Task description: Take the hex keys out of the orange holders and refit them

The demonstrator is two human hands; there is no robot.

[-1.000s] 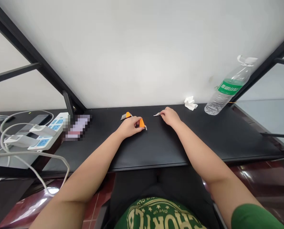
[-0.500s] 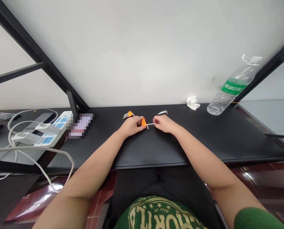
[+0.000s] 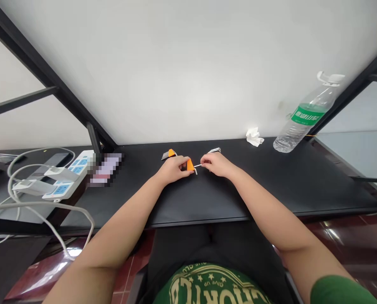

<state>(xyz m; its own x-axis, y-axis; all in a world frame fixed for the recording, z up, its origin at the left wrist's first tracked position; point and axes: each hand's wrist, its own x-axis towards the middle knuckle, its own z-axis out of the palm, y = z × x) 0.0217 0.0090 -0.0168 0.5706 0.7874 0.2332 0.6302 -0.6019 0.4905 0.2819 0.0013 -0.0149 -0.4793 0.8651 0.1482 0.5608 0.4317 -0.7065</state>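
Observation:
My left hand (image 3: 173, 169) is closed on an orange hex key holder (image 3: 190, 165), pinched between thumb and fingers. A short bent metal end (image 3: 196, 171) sticks out at the holder's lower corner. From the right, my right hand (image 3: 216, 163) pinches a thin hex key (image 3: 198, 165) whose other end meets the holder; whether it is inside a hole I cannot tell. Behind my left hand lies a second orange holder (image 3: 172, 152) with several hex keys (image 3: 165, 155) in it. Just behind my right hand are silvery metal pieces (image 3: 215, 150), partly hidden.
The black tabletop (image 3: 204, 202) meets a white wall. At the right stand a crumpled tissue (image 3: 254, 137) and a large plastic bottle (image 3: 299, 120). To the left are a pixelated phone-like object (image 3: 105, 169), a power strip (image 3: 72, 177), and loose white cables (image 3: 83, 209). Black frame bars rise on both sides.
My right hand has moved slightly left toward the holder, and less of the hex key shows between the hands. The holder stays in my left hand. The view has shifted a little.

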